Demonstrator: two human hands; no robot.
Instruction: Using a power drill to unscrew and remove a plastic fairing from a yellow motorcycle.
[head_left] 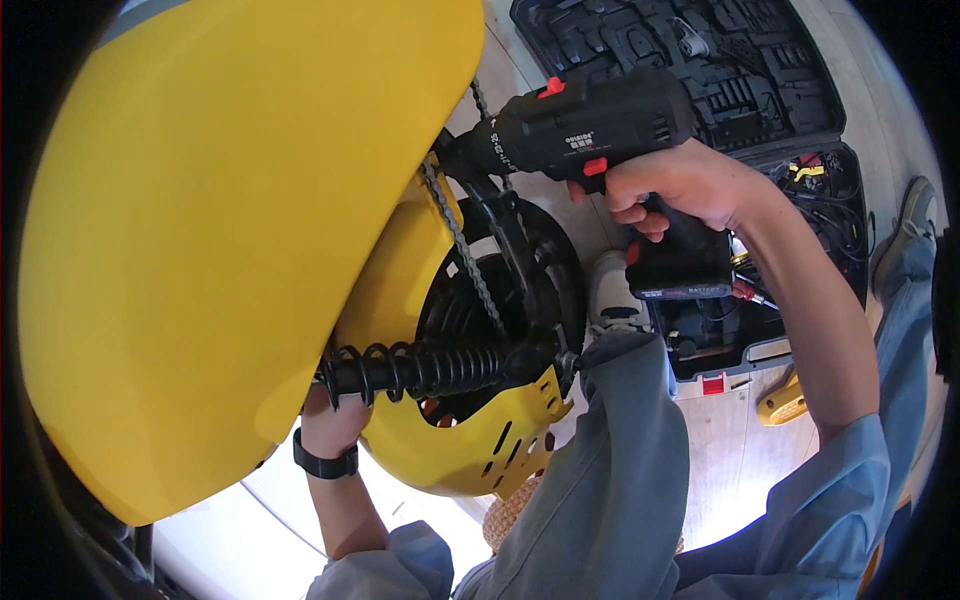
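Note:
My right hand (pixel 680 185) is wrapped round the handle of a black cordless drill (pixel 590 125) with red switches. The drill points left, its chuck close to the edge of a large yellow body panel (pixel 230 230) and beside a metal chain (pixel 460 245). Lower down, my left hand (pixel 335 415) reaches up under the panel, a black band on its wrist; its fingers are hidden. Just above that hand lies a black coil-spring shock absorber (pixel 420 370). Below the spring curves a yellow slotted cover (pixel 450 455), and behind it shows a black wheel (pixel 560 255).
An open black tool case (pixel 700 45) lies on the floor at the right, its lower half (pixel 745 330) holding cables and tools. A yellow-soled item (pixel 785 402) lies beside it. My blue-grey trouser leg (pixel 610 470) and a shoe (pixel 612 290) are close to the wheel.

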